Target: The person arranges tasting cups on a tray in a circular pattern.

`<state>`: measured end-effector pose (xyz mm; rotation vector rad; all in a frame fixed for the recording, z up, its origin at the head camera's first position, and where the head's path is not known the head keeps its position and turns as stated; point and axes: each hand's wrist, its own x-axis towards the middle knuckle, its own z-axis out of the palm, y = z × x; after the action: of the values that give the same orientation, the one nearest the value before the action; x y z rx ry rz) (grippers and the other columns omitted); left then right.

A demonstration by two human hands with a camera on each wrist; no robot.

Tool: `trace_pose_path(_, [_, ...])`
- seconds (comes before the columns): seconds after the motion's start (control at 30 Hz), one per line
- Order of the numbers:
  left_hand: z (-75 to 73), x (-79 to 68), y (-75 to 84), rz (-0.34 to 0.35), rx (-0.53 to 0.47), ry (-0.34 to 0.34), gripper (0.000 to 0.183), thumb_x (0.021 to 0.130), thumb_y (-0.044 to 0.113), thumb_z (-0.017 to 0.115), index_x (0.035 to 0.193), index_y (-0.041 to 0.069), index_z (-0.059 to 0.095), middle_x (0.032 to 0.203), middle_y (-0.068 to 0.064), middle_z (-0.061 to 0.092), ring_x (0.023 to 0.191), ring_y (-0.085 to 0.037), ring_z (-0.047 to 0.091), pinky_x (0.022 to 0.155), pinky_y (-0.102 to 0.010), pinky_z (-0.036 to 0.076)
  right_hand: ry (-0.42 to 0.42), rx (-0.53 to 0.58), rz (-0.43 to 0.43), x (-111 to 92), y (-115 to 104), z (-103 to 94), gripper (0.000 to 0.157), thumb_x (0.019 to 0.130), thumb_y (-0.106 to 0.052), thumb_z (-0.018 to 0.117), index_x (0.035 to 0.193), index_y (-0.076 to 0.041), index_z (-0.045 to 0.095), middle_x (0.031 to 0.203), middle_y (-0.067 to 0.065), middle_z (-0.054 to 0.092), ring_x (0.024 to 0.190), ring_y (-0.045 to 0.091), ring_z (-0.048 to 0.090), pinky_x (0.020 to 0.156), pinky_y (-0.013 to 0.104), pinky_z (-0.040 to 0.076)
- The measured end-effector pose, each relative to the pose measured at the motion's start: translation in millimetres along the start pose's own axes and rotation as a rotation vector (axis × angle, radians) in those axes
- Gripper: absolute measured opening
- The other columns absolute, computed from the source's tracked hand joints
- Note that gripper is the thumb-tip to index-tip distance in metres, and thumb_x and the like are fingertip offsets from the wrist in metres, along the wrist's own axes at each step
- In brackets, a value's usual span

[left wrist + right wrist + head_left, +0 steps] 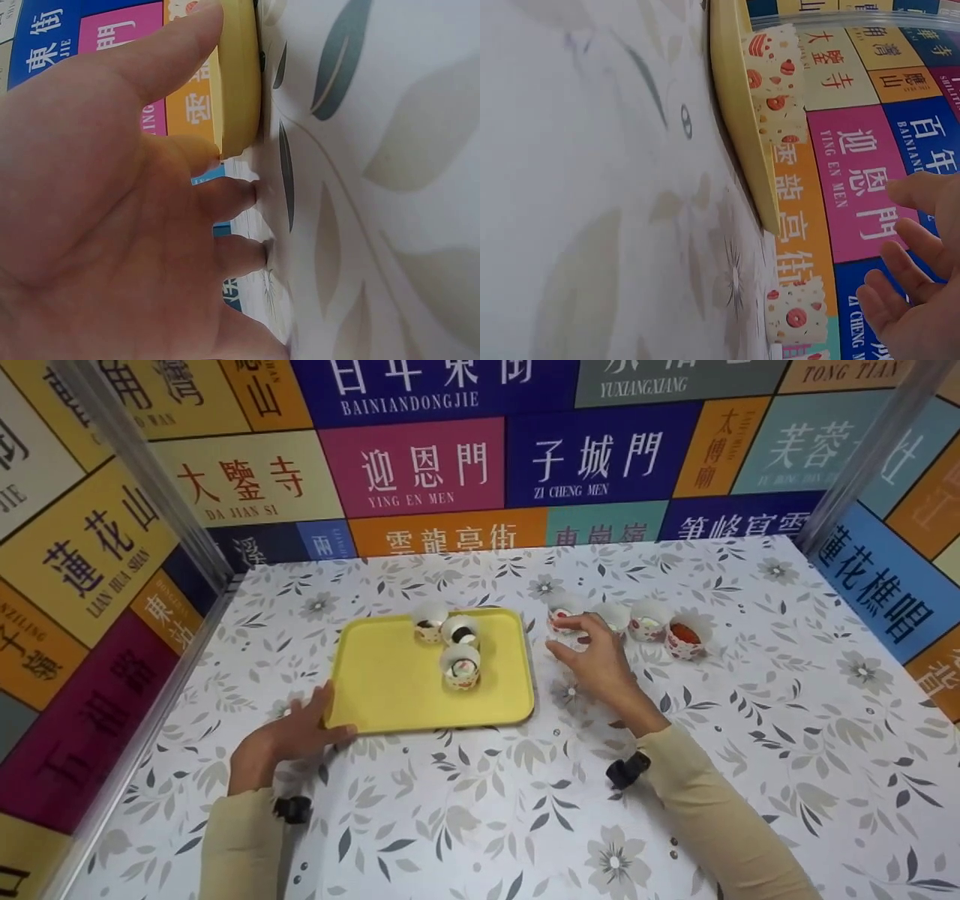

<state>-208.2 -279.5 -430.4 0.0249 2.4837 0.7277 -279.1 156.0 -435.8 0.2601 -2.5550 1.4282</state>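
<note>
A yellow tray (pixel 390 679) lies on the table, its front left corner held by my left hand (pixel 296 731). In the left wrist view, the thumb (pixel 176 45) lies against the tray rim (pixel 241 82), while the other fingers reach down beside it. Three small patterned paper cups stand on the tray; the front cup (pixel 461 673) has pale and pink contents, and the two behind show dark contents. My right hand (pixel 600 660) hovers right of the tray with fingers loosely bent and nothing in them. Just behind it is a paper cup (pixel 559 619), partly covered by the fingertips.
Right of that cup stand more paper cups in a row, including one with pale contents (pixel 647 624) and one with orange-red contents (pixel 685 639). A floral cloth (pixel 480 802) covers the table. Colourful sign panels (pixel 420 465) rise along its back and sides.
</note>
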Motion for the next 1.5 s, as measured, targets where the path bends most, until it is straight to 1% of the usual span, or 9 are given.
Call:
trace_pose_path(0.27, [0.1, 0.9, 0.1, 0.005, -0.01, -0.003, 0.106, 0.095, 0.06, 0.056, 0.16, 0.015, -0.015, 0.167, -0.018, -0.019, 0.149, -0.048, -0.026, 0.116, -0.073, -0.009, 0.055, -0.012, 0.025, -2.4, 19.4, -25.3, 0.037, 0.092, -0.016, 0.074, 0.126, -0.005, 0.065, 0.13, 0.013, 0.058, 0.126, 0.034, 0.054, 0.107, 0.047, 0.046])
trace_pose_path(0.53, [-0.6, 0.3, -1.4, 0.001, -0.027, -0.013, 0.106, 0.095, 0.061, 0.056, 0.16, 0.016, -0.016, 0.167, -0.016, -0.019, 0.148, -0.047, -0.027, 0.117, -0.071, -0.01, 0.168, -0.039, 0.082, -2.8, 35.2, -56.1, 0.041, 0.091, -0.016, 0.074, 0.128, -0.004, 0.063, 0.132, 0.016, 0.054, 0.124, 0.038, 0.052, 0.108, 0.048, 0.041])
trace_pose_path(0.73, [-1.2, -0.7, -1.3, -0.007, -0.019, -0.01, 0.106, 0.095, 0.062, 0.055, 0.16, 0.017, -0.016, 0.167, -0.016, -0.021, 0.148, -0.047, -0.027, 0.116, -0.072, -0.01, 0.237, -0.074, 0.125, -1.4, 45.6, -75.8, 0.041, 0.092, -0.02, 0.074, 0.129, -0.006, 0.063, 0.125, 0.013, 0.054, 0.1, 0.026, 0.052, 0.085, 0.032, 0.043])
trace_pose_path(0.8, [-0.8, -0.5, -1.4, -0.006, -0.014, -0.006, 0.105, 0.095, 0.061, 0.054, 0.16, 0.018, -0.016, 0.167, -0.016, -0.021, 0.148, -0.047, -0.027, 0.116, -0.072, -0.01, 0.239, -0.089, 0.149, -1.0, 48.4, -83.5, 0.044, 0.092, -0.024, 0.074, 0.131, -0.007, 0.062, 0.126, 0.012, 0.052, 0.102, 0.024, 0.051, 0.083, 0.028, 0.042])
trace_pose_path(0.87, [-0.4, -0.3, -1.6, -0.006, -0.015, -0.006, 0.104, 0.095, 0.061, 0.054, 0.16, 0.018, -0.016, 0.167, -0.015, -0.021, 0.149, -0.046, -0.028, 0.116, -0.072, -0.011, 0.226, -0.096, 0.176, -0.7, 51.3, -91.9, 0.048, 0.092, -0.027, 0.073, 0.135, -0.009, 0.059, 0.13, 0.013, 0.05, 0.104, 0.026, 0.055, 0.084, 0.027, 0.044])
trace_pose_path(0.97, [0.3, -0.2, -1.8, -0.003, -0.022, -0.005, 0.104, 0.096, 0.06, 0.055, 0.16, 0.018, -0.016, 0.167, -0.015, -0.021, 0.148, -0.046, -0.028, 0.116, -0.071, -0.011, 0.208, -0.088, 0.202, 0.6, 57.1, -103.1, 0.055, 0.092, -0.028, 0.073, 0.14, -0.009, 0.054, 0.143, 0.015, 0.046, 0.126, 0.034, 0.054, 0.104, 0.038, 0.047])
trace_pose_path(1.1, [1.3, -0.1, -1.5, -0.008, -0.018, -0.007, 0.105, 0.095, 0.061, 0.055, 0.16, 0.017, -0.016, 0.167, -0.015, -0.02, 0.149, -0.046, -0.027, 0.117, -0.071, -0.011, 0.199, -0.082, 0.226, 1.9, 66.2, -114.7, 0.062, 0.091, -0.03, 0.074, 0.143, -0.007, 0.051, 0.153, 0.017, 0.039, 0.147, 0.035, 0.034, 0.121, 0.051, 0.029])
trace_pose_path(1.3, [1.5, 1.9, -0.9, 0.002, -0.011, -0.013, 0.105, 0.096, 0.06, 0.055, 0.16, 0.015, -0.015, 0.167, -0.016, -0.019, 0.149, -0.047, -0.026, 0.117, -0.071, -0.009, 0.18, -0.084, 0.26, 2.7, 77.8, -125.7, 0.069, 0.09, -0.032, 0.075, 0.148, -0.008, 0.046, 0.158, 0.016, 0.033, 0.151, 0.035, 0.025, 0.123, 0.053, 0.023])
trace_pose_path(1.5, [0.1, 0.7, -2.7, 0.003, -0.003, -0.006, 0.105, 0.096, 0.06, 0.054, 0.16, 0.015, -0.016, 0.167, -0.017, -0.019, 0.149, -0.048, -0.026, 0.117, -0.072, -0.009, 0.102, -0.012, 0.32, 3.0, 84.9, -126.8, 0.086, 0.088, -0.04, 0.077, 0.156, -0.014, 0.032, 0.166, 0.013, 0.015, 0.156, 0.034, 0.011, 0.124, 0.055, 0.019])
